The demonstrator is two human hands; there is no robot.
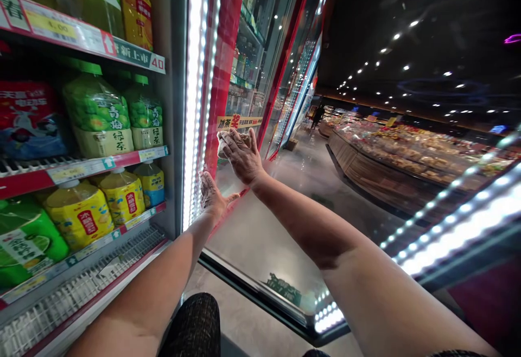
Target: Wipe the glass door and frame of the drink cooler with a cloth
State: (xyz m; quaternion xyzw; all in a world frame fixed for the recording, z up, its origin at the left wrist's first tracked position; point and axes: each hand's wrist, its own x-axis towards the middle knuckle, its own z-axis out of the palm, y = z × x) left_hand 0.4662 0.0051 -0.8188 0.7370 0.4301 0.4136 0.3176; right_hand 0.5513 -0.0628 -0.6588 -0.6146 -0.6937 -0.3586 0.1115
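Note:
My right hand (244,156) presses a crumpled light-brown cloth (222,148) flat against a glass door (260,232), just under a yellow printed strip (249,122). Most of the cloth is hidden beneath the palm and fingers. Lower and to the left, my left hand (212,195) rests by the door's edge, close to a bright LED strip (192,102). Its fingers point up, the thumb stretches out to the right, and I see nothing held in it. The door stands swung out from a drinks cooler.
On the left, cooler shelves (85,170) hold green tea bottles (100,110) and yellow-labelled bottles (83,213). The door's dark bottom frame (252,294) crosses low before my knee (193,324). Beyond the glass stands a long wood-sided display counter (366,172).

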